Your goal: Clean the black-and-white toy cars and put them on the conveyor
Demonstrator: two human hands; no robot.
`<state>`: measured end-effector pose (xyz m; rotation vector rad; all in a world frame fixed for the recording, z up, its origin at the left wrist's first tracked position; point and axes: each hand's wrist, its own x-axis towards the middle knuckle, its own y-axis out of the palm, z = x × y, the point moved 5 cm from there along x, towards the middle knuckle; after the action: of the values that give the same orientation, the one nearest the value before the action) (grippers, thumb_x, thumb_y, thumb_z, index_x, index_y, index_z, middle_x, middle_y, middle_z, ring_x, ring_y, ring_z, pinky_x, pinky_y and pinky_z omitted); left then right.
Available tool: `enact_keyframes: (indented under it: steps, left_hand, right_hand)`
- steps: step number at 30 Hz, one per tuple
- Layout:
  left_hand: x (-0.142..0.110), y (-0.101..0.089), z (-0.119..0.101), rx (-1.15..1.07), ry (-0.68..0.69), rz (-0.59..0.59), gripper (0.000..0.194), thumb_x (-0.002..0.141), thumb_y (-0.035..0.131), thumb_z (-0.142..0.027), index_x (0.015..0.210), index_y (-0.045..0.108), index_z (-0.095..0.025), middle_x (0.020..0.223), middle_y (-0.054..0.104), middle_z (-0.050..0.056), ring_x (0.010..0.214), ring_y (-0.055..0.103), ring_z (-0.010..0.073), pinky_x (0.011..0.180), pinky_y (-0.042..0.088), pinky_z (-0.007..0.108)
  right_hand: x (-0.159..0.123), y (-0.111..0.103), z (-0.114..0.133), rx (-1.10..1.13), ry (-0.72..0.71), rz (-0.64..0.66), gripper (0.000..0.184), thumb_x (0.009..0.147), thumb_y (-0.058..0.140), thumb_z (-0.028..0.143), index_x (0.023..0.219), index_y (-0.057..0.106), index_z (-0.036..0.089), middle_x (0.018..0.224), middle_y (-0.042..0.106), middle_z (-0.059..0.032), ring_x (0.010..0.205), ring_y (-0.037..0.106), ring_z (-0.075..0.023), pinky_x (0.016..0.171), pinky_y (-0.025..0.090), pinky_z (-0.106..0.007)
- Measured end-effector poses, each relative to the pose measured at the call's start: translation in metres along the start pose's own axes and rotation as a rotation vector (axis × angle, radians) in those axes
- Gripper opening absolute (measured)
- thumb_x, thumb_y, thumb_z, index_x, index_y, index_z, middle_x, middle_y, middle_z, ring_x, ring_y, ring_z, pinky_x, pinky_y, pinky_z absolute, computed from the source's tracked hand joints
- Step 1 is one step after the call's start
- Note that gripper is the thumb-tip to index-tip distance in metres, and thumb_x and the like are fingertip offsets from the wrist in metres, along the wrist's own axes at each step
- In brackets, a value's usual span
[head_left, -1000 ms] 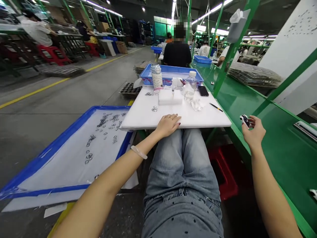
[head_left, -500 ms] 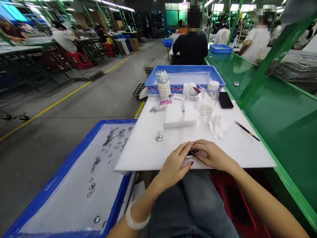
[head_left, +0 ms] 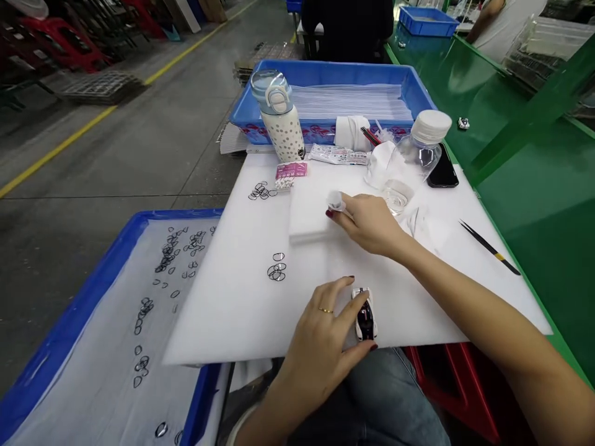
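Observation:
My left hand [head_left: 325, 328] rests at the near edge of the white foam board [head_left: 223, 310], thumb and forefinger round a small white and black toy car [head_left: 365, 316]. Its other fingers are partly spread. Farther forward, my right hand [head_left: 372, 224] pinches a small clear syringe [head_left: 335, 201] over the white foam block [head_left: 309, 217]; the hand hides part of it. Left of the block lie several thin dark rings [head_left: 277, 271], with another cluster of rings [head_left: 261, 191] behind them.
Behind the block stand a dotted drinking bottle [head_left: 283, 127], a clear plastic bottle [head_left: 425, 145] and a blue tray [head_left: 320, 74]. Tweezers [head_left: 488, 246] and a phone [head_left: 444, 170] lie at right. A lower blue-rimmed tray [head_left: 116, 260] at left holds many rings.
My hands, together at the near edge before, have come apart. The right has gone forward to the syringe on the block. The toy car now shows under my left hand. The view has tilted down.

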<state>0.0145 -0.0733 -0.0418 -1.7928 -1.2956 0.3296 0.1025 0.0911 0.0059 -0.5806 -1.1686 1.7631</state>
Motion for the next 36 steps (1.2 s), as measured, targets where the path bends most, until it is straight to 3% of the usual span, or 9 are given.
enact_keyframes:
  steps: [4,7,11,15,21,26,30,32,36]
  left_hand:
    - [0.005,-0.001,0.003,-0.001,0.053,0.037,0.074,0.069,0.086,-0.017,0.135,0.052,-0.014,0.127,0.059,0.016,0.114,0.059,0.0328,0.09,0.059,0.051]
    - [0.004,0.0,0.002,-0.013,0.077,0.024,0.072,0.07,0.083,-0.015,0.135,0.053,-0.011,0.128,0.06,0.017,0.114,0.06,0.0326,0.091,0.059,0.05]
    - [0.01,-0.003,-0.004,-0.102,0.039,-0.069,0.06,0.068,0.087,-0.02,0.123,0.064,-0.012,0.12,0.065,0.015,0.107,0.063,0.0302,0.088,0.06,0.046]
    - [0.026,-0.001,-0.009,-0.219,-0.073,-0.093,0.054,0.064,0.091,-0.031,0.111,0.072,-0.013,0.107,0.071,0.011,0.097,0.066,0.0283,0.081,0.059,0.043]
    - [0.037,0.004,0.001,-0.409,-0.232,-0.184,0.042,0.074,0.084,-0.047,0.104,0.077,-0.018,0.092,0.075,0.005,0.088,0.068,0.0241,0.077,0.056,0.04]
    - [0.035,0.003,0.004,-0.455,-0.205,-0.247,0.047,0.075,0.08,-0.053,0.104,0.077,-0.017,0.094,0.077,0.006,0.088,0.069,0.0223,0.077,0.056,0.036]
    - [0.036,0.001,0.004,-0.435,-0.203,-0.244,0.042,0.076,0.08,-0.052,0.101,0.079,-0.019,0.088,0.076,0.005,0.083,0.069,0.0209,0.072,0.057,0.034]
    - [0.037,0.0,0.004,-0.445,-0.203,-0.242,0.036,0.076,0.08,-0.051,0.097,0.079,-0.022,0.084,0.076,0.004,0.08,0.068,0.0198,0.07,0.056,0.033]
    - [0.039,-0.001,0.004,-0.445,-0.211,-0.224,0.033,0.076,0.08,-0.052,0.089,0.08,-0.022,0.081,0.075,0.003,0.078,0.067,0.0191,0.069,0.056,0.032]
  right_hand:
    - [-0.007,-0.021,-0.001,0.52,-0.056,-0.035,0.026,0.098,0.047,0.039,0.091,0.061,0.018,0.086,0.066,-0.0026,0.084,0.059,-0.0174,0.077,0.041,-0.031]
    - [-0.033,-0.038,0.003,0.891,-0.105,-0.083,0.01,0.09,0.057,0.025,0.088,0.065,0.018,0.095,0.067,-0.0026,0.096,0.061,-0.0174,0.088,0.044,-0.033]
    - [-0.084,-0.04,-0.002,1.205,-0.007,-0.159,0.002,0.086,0.065,0.02,0.085,0.067,0.021,0.077,0.058,0.002,0.071,0.051,-0.0112,0.072,0.043,-0.028]
    - [-0.112,-0.028,-0.01,1.274,0.018,-0.098,0.033,0.09,0.064,0.052,0.082,0.069,0.021,0.072,0.053,0.0006,0.067,0.042,-0.0125,0.065,0.038,-0.029]
    - [-0.109,-0.008,-0.025,1.307,0.057,-0.196,0.017,0.093,0.065,0.038,0.086,0.071,0.023,0.083,0.057,0.0003,0.077,0.053,-0.0118,0.075,0.044,-0.027]
    - [-0.113,0.013,-0.024,1.262,0.221,-0.057,0.019,0.096,0.062,0.036,0.084,0.067,0.021,0.079,0.055,0.0001,0.074,0.049,-0.0118,0.069,0.04,-0.027]
    - [-0.114,-0.009,-0.016,1.475,0.051,-0.199,0.039,0.091,0.06,0.057,0.079,0.064,0.02,0.067,0.043,0.0023,0.061,0.038,-0.011,0.064,0.034,-0.029]
    - [-0.112,-0.015,-0.008,1.582,-0.059,-0.1,0.055,0.093,0.045,0.069,0.073,0.058,0.019,0.062,0.037,0.003,0.057,0.036,-0.011,0.061,0.033,-0.03]
    - [-0.111,-0.015,0.0,1.721,-0.153,0.101,0.063,0.097,0.033,0.067,0.059,0.037,0.018,0.053,0.028,0.0046,0.05,0.027,-0.0085,0.056,0.027,-0.029]
